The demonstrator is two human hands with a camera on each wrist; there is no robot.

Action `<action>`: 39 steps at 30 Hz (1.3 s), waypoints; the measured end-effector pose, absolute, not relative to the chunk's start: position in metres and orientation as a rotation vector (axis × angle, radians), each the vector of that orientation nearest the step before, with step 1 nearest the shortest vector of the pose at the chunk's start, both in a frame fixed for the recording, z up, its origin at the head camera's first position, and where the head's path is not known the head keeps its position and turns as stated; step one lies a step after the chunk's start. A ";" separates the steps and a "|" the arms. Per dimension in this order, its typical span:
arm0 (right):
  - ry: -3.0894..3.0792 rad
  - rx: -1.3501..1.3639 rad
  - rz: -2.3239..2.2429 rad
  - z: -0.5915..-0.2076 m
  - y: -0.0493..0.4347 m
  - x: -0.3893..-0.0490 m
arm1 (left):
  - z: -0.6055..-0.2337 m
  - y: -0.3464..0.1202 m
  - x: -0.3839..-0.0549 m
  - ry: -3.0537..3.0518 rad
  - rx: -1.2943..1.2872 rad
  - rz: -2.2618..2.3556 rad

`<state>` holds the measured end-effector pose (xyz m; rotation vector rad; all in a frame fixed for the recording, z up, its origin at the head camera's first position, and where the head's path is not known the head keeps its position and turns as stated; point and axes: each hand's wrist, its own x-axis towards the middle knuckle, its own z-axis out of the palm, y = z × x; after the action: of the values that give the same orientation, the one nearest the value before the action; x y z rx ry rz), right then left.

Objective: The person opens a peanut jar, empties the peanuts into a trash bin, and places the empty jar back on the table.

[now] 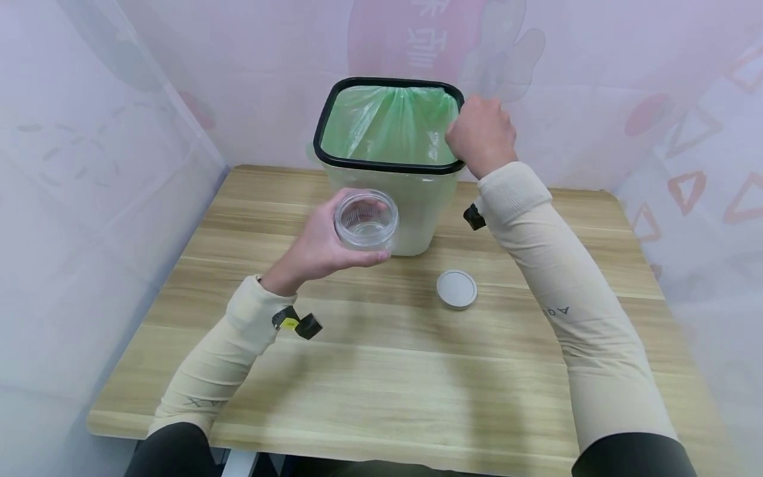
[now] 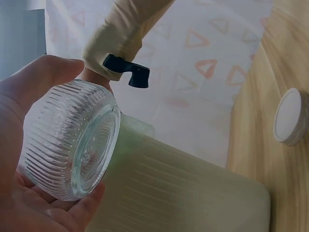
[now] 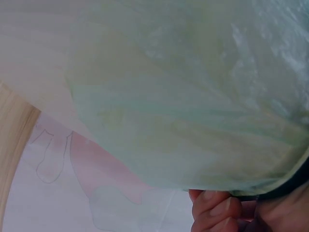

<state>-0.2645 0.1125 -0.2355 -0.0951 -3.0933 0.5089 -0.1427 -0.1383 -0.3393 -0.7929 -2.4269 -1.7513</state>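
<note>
My left hand [image 1: 317,242] grips a clear ribbed glass jar [image 1: 365,222] in front of the bin, fingers and thumb wrapped round its side. The left wrist view shows the ribbed wall of the jar [image 2: 67,137] and its thick base; nothing shows inside. My right hand [image 1: 484,132] grips the black rim [image 1: 387,165] of a pale trash bin [image 1: 414,215] at its right side. A thin green trash bag [image 1: 387,122] lines the bin. In the right wrist view, curled fingers [image 3: 217,210] hold the rim beside the bag's edge [image 3: 145,164].
A round white lid [image 1: 456,289] lies on the wooden table [image 1: 357,391], to the right of the jar and in front of the bin. Printed pale sheets [image 1: 596,99] stand behind the table and along its sides.
</note>
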 end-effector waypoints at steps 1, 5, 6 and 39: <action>-3.092 -0.094 0.508 -0.236 0.113 -0.264 | -0.341 -0.138 -0.143 -2.434 -0.789 -1.757; -3.090 -0.096 0.504 -0.236 0.113 -0.264 | -0.351 -0.138 -0.143 -2.464 -0.773 -1.756; -3.091 -0.098 0.503 -0.236 0.113 -0.264 | -0.353 -0.138 -0.144 -2.470 -0.771 -1.759; -3.088 -0.082 0.499 -0.235 0.115 -0.263 | -0.431 -0.129 -0.158 -2.546 -0.700 -1.781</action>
<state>-0.2635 0.1151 -0.2349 -0.0823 -3.0879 0.4991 -0.1576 -0.1288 -0.4312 -0.7002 -2.5456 -1.7808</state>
